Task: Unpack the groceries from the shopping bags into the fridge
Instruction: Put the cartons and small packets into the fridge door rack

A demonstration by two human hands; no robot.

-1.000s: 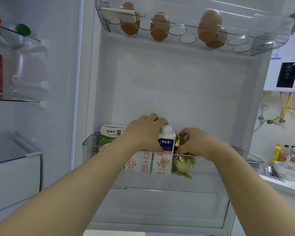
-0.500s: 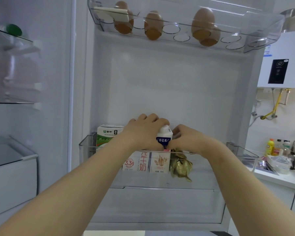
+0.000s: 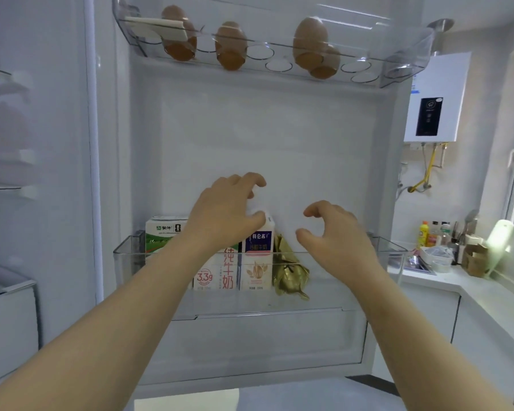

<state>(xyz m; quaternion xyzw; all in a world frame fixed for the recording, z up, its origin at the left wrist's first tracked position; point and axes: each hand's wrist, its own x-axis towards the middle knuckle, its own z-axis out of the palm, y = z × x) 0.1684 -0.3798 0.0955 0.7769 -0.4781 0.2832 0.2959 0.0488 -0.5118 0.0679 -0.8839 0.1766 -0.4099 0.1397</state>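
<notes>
The open fridge door faces me, and its clear lower door bin (image 3: 353, 254) holds three cartons side by side. A green-and-white carton (image 3: 163, 232) stands at the left, a white milk carton marked 3.3g (image 3: 217, 275) in the middle, and a blue-and-white carton (image 3: 257, 262) to its right. A crumpled gold packet (image 3: 290, 274) leans against the blue-and-white carton. My left hand (image 3: 226, 215) hovers over that carton's top with fingers spread, the thumb at its shoulder; its cap is hidden. My right hand (image 3: 336, 235) is open above the bin, apart from the gold packet.
A clear egg tray (image 3: 365, 69) with several brown eggs (image 3: 310, 43) sits at the top of the door. Glass fridge shelves (image 3: 0, 188) and a drawer (image 3: 9, 315) are at the left. On the right are a wall water heater (image 3: 433, 99) and a counter (image 3: 487, 295) with bottles (image 3: 423, 232).
Both hands have let go and lifted: the left off the blue-and-white carton's top, the right up and rightward off the gold packet. The view has shifted slightly.
</notes>
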